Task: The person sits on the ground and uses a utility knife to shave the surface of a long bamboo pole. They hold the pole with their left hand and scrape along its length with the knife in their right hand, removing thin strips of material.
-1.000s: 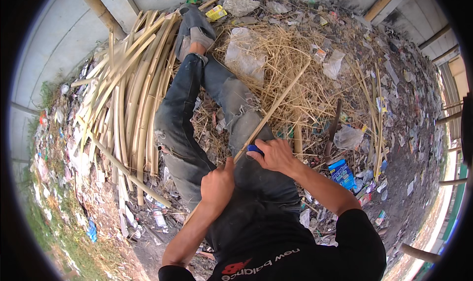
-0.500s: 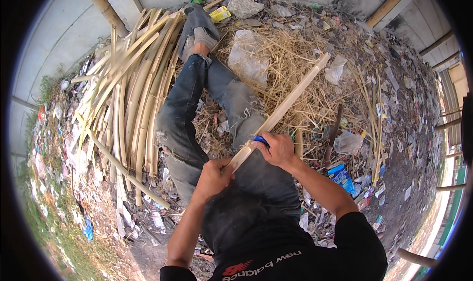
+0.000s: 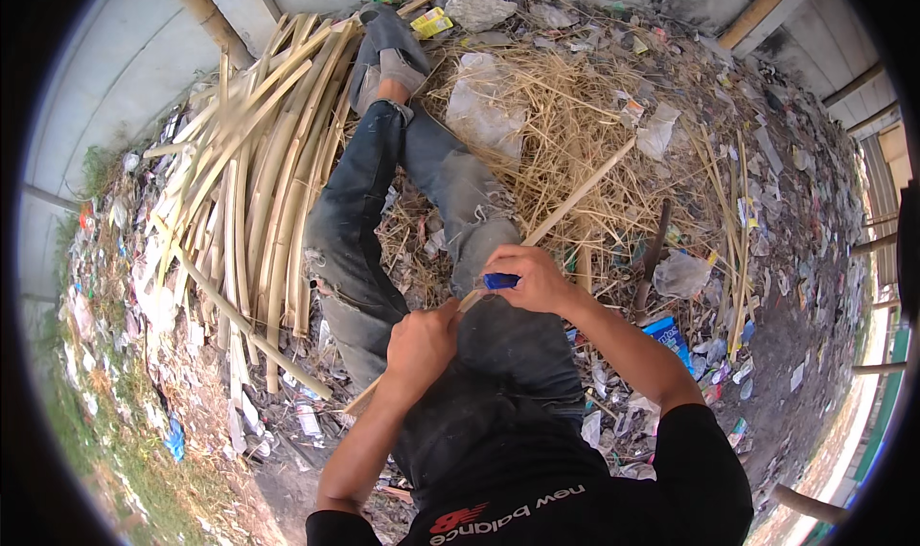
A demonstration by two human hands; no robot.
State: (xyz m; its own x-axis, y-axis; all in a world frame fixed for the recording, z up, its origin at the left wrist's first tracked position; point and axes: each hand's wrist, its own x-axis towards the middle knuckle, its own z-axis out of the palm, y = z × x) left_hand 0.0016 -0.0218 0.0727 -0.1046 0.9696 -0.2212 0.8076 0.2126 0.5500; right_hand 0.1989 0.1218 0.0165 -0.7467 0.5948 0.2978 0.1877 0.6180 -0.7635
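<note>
Up from the lower edge the left forearm [image 3: 374, 441] is being angled, and the left hand [image 3: 422, 345] is being held low over the thighs, knuckles up. Here the grip is being kept closed, with a pale strip [image 3: 580, 201] being pinched between thumb and curled fingers. Across it, the right forearm [image 3: 628, 350] is being slanted inward from a bent elbow, and the right hand [image 3: 537, 280] is being held just ahead of the left, above the knee. Its grip is being wrapped around a blue handle [image 3: 500, 281]; whether the strip is also being pressed by those fingers cannot be told. The strip itself is being held diagonally, its far end being pointed over the straw [image 3: 556, 96], its near end showing beside the left forearm. At far left, a pile of split poles [image 3: 278, 172] is being left on the ground.
</note>
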